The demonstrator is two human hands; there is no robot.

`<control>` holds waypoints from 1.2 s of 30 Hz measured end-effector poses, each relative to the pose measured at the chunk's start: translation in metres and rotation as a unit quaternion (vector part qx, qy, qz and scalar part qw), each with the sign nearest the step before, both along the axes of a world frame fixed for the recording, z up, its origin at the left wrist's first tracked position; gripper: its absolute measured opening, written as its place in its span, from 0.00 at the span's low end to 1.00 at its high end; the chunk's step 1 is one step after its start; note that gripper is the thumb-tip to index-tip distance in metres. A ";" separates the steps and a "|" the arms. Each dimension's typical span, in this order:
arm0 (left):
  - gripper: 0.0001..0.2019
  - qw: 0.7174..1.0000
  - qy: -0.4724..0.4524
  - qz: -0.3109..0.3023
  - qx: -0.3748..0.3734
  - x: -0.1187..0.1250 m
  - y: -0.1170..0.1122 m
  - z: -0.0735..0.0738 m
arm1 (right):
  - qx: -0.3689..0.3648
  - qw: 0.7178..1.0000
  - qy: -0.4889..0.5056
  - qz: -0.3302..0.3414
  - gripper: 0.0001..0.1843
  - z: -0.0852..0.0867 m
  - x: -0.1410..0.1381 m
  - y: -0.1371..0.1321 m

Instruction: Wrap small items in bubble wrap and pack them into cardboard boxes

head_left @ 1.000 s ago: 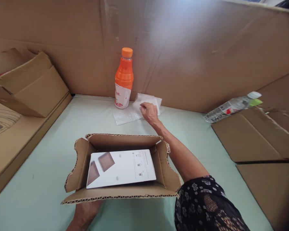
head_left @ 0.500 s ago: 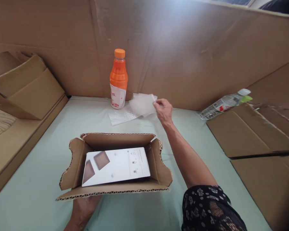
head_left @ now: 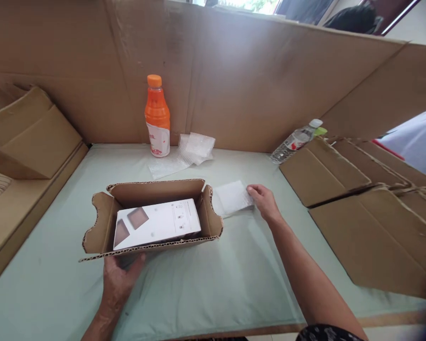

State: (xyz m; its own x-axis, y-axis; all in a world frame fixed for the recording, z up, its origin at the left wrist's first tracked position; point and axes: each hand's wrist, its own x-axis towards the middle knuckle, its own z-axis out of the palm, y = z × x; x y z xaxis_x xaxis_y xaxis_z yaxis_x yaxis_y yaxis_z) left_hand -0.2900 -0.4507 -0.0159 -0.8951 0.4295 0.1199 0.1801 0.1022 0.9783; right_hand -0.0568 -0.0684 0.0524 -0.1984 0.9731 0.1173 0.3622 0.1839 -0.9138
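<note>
An open cardboard box (head_left: 156, 193) stands on the pale green cloth with its flaps up. Inside it, slightly tilted, lies a white printed carton (head_left: 163, 222). At the box's near side my left hand (head_left: 119, 279) holds it from below the front flap, thumb spread to the right and fingertips hidden. To the right of the box, my right hand (head_left: 264, 199) pinches the edge of a small bubble wrap sheet (head_left: 232, 196), low over the cloth. More bubble wrap (head_left: 199, 148) lies at the back, beside an upright bottle (head_left: 157, 118) with orange contents and an orange cap.
A clear plastic bottle (head_left: 294, 143) leans against folded cardboard boxes (head_left: 372, 241) on the right. Another cardboard box (head_left: 35, 137) sits at the left on a cardboard slab. A tall cardboard wall (head_left: 241, 85) closes off the back.
My right hand has come toward me from the pile at the back, bringing one bubble wrap sheet beside the box. My left hand stays at the box's near side. The view has shifted.
</note>
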 end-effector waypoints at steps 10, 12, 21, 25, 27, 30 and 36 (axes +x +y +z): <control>0.41 0.998 -0.054 0.016 -0.007 0.003 0.001 0.010 | -0.047 0.916 -0.039 0.396 0.20 0.000 -0.056 -0.118; 0.42 0.998 -0.052 0.024 -0.001 -0.008 0.011 0.020 | -0.042 0.916 -0.017 0.398 0.24 -0.006 -0.076 -0.128; 0.42 0.999 -0.004 0.041 0.035 -0.059 0.055 0.022 | 0.167 0.914 -0.126 0.347 0.22 -0.013 -0.138 -0.047; 0.43 0.998 0.003 0.046 0.032 -0.056 0.054 0.012 | 0.290 0.892 -0.270 0.219 0.27 0.002 -0.169 0.009; 0.43 0.998 0.002 0.057 0.018 -0.056 0.052 0.009 | 0.309 0.873 -0.318 0.206 0.27 0.005 -0.188 0.031; 0.40 0.998 -0.001 0.067 0.005 -0.057 0.052 0.008 | 0.297 0.879 -0.319 0.195 0.15 0.006 -0.208 0.054; 0.40 0.998 0.017 0.051 0.027 -0.057 0.054 0.009 | 0.267 0.959 -0.014 0.096 0.10 0.029 -0.184 0.071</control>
